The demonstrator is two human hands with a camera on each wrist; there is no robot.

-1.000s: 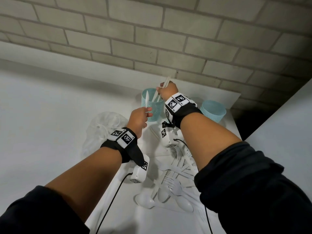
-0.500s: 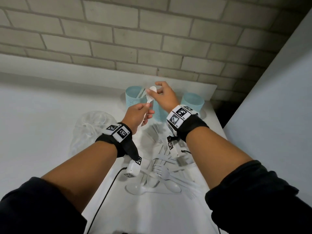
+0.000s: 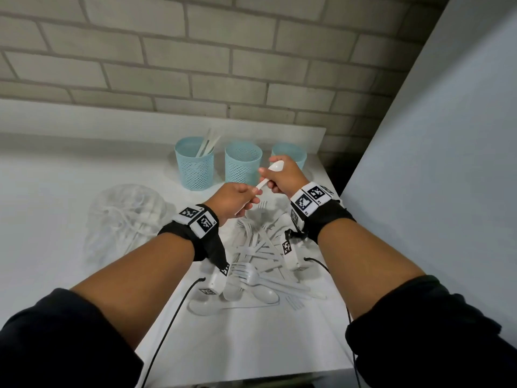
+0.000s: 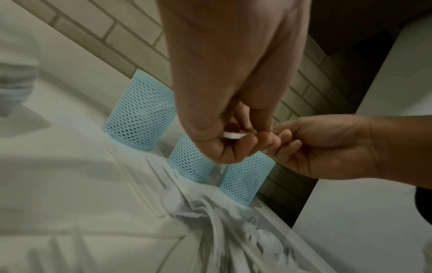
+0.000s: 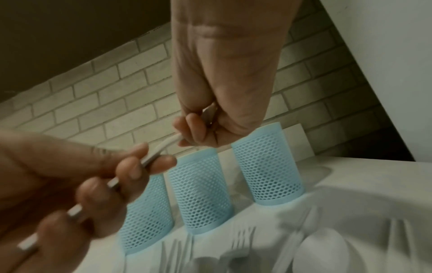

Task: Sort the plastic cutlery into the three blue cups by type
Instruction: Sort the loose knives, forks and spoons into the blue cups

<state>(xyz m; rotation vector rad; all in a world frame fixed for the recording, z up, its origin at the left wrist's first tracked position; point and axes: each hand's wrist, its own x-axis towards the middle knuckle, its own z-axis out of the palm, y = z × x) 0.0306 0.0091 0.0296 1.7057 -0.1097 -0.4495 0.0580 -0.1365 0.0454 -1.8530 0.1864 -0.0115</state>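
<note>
Both grips hold one white spoon (image 3: 270, 171): left hand (image 3: 233, 198) the handle, right hand (image 3: 284, 175) near the bowl.

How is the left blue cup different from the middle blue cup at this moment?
The left blue cup holds white cutlery pieces that stick out above its rim; nothing shows above the rim of the middle blue cup. The left cup stands farther from the two hands. Both are upright, light blue and mesh-walled.

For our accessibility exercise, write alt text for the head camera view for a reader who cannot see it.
Two hands hold one white plastic spoon between them, left hand on the handle, right hand at the bowl, before three blue cups. Loose cutlery lies on the white table below.
</note>
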